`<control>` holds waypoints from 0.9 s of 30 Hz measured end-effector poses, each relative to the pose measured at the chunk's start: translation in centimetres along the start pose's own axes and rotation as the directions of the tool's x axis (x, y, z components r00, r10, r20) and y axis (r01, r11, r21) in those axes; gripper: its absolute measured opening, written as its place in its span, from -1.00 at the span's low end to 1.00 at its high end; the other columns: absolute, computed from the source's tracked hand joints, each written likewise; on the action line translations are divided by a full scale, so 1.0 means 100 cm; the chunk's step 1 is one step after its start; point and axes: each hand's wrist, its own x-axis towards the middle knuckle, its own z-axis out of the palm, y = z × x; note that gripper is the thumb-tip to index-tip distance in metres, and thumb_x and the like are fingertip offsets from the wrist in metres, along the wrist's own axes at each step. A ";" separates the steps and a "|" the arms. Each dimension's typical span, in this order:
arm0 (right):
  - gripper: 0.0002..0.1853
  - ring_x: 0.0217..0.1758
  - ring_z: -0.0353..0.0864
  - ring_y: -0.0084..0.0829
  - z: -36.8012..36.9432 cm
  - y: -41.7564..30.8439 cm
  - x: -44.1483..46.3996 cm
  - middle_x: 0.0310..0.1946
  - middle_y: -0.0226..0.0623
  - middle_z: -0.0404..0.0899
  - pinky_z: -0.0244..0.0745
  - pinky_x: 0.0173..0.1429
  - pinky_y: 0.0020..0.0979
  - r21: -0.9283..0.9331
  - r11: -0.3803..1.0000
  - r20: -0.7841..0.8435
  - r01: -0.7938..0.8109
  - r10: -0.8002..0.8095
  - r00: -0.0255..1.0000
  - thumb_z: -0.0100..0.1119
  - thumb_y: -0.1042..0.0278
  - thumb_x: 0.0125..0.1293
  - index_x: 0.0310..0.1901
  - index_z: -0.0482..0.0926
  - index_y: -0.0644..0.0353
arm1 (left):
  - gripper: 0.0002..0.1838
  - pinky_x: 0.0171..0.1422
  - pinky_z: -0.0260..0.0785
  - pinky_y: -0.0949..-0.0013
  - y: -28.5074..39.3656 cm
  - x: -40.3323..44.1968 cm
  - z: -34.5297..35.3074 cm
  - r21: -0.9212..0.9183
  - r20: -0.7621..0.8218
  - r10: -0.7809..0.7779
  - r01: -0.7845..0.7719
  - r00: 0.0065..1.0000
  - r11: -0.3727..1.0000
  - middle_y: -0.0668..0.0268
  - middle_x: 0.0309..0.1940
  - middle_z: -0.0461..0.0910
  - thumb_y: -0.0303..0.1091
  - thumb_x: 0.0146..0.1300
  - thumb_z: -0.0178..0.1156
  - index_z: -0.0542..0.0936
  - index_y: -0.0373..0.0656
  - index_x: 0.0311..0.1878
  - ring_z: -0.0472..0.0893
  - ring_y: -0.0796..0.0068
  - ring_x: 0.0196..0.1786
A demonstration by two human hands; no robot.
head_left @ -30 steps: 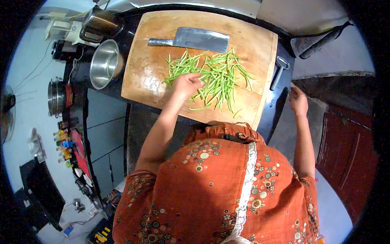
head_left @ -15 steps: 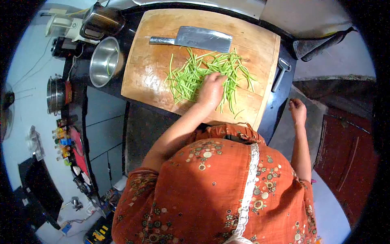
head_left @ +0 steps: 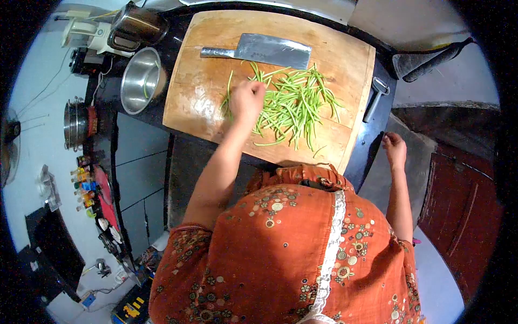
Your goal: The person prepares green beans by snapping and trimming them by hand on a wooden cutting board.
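Observation:
On the wooden cutting board [head_left: 186, 70] lies a loose pile of thin green stems [head_left: 297, 102]. My left hand [head_left: 247, 100] is over the pile's left part, its fingers curled together; what they hold, if anything, is hidden. Behind the pile a cleaver [head_left: 275, 49] lies flat, handle to the left. Off the board's right side, my right hand [head_left: 395, 148] hangs beside the counter edge with fingers curled, and its grip is too small to make out.
Left of the board stands a metal bowl [head_left: 141, 81] with a green piece inside. Behind it is a dark pot [head_left: 141, 26]. A peeler [head_left: 376, 100] lies on the counter at the right. A dark mesh item [head_left: 429, 60] is further right.
My left hand moved right to the pile's middle, then back to its left part. The stems have shifted, with the pile spread differently. My right hand has dropped slightly.

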 end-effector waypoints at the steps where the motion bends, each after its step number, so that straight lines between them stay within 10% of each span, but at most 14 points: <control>1: -0.79 -0.45 0.60 -0.45 0.000 -0.003 -0.002 -0.49 -0.24 0.61 0.42 -0.31 -0.42 -0.005 1.000 0.003 -0.003 0.003 1.000 0.10 0.30 0.19 -0.20 0.58 0.18 | -0.75 -0.20 0.40 0.28 -0.009 0.016 0.003 -0.035 0.034 -0.096 0.097 0.995 0.995 0.16 -0.40 0.61 -0.15 0.04 0.23 0.64 -0.14 -0.34 0.60 0.19 -0.30; 7: -0.79 -0.45 0.62 -0.46 -0.003 -0.029 -0.015 -0.47 -0.25 0.62 0.44 -0.30 -0.43 0.003 1.000 -0.019 -0.005 0.005 1.000 0.09 0.30 0.20 -0.20 0.58 0.22 | -0.75 -0.30 0.35 0.39 -0.050 0.057 0.033 -0.102 0.326 -0.262 0.310 0.908 0.945 0.32 -0.47 0.62 -0.18 0.04 0.26 0.64 -0.16 -0.32 0.55 0.45 -0.42; 10: -0.77 -0.43 0.62 -0.46 -0.006 -0.025 -0.014 -0.44 -0.24 0.62 0.44 -0.29 -0.44 0.001 1.000 -0.012 0.001 -0.001 1.000 0.09 0.30 0.20 -0.19 0.58 0.22 | -0.75 -0.42 0.23 0.48 -0.049 0.054 0.025 -0.494 0.541 -0.165 0.470 0.825 0.732 0.46 -0.53 0.55 -0.16 0.06 0.25 0.64 -0.12 -0.28 0.41 0.60 -0.47; 15: -0.76 -0.45 0.62 -0.46 -0.005 -0.023 -0.014 -0.46 -0.22 0.62 0.45 -0.29 -0.43 0.036 0.999 -0.015 0.002 -0.001 1.000 0.10 0.29 0.19 -0.18 0.58 0.26 | -0.74 -0.42 0.18 0.58 -0.041 0.041 -0.012 -0.322 0.767 -0.168 0.597 0.620 0.735 0.54 -0.44 0.53 -0.18 0.15 0.21 0.61 -0.10 -0.16 0.38 0.70 -0.45; 22: -0.75 -0.45 0.61 -0.45 -0.003 -0.029 -0.014 -0.45 -0.20 0.61 0.44 -0.28 -0.44 0.049 0.999 0.006 0.020 -0.020 1.000 0.12 0.28 0.19 -0.19 0.58 0.27 | -0.69 -0.24 0.37 0.53 -0.070 0.033 -0.024 -0.335 0.401 -0.199 0.346 0.894 0.876 0.36 -0.37 0.62 -0.23 0.08 0.28 0.62 -0.23 -0.18 0.54 0.64 -0.30; 27: -0.77 -0.45 0.59 -0.50 -0.005 -0.050 -0.018 -0.44 -0.21 0.61 0.44 -0.31 -0.47 0.087 0.994 0.004 0.063 -0.064 0.998 0.12 0.30 0.19 -0.20 0.58 0.27 | -0.71 -0.25 0.40 0.42 -0.022 0.015 -0.024 0.078 0.413 -0.198 0.182 0.889 0.980 0.27 -0.45 0.63 -0.16 -0.02 0.32 0.65 -0.14 -0.28 0.60 0.45 -0.37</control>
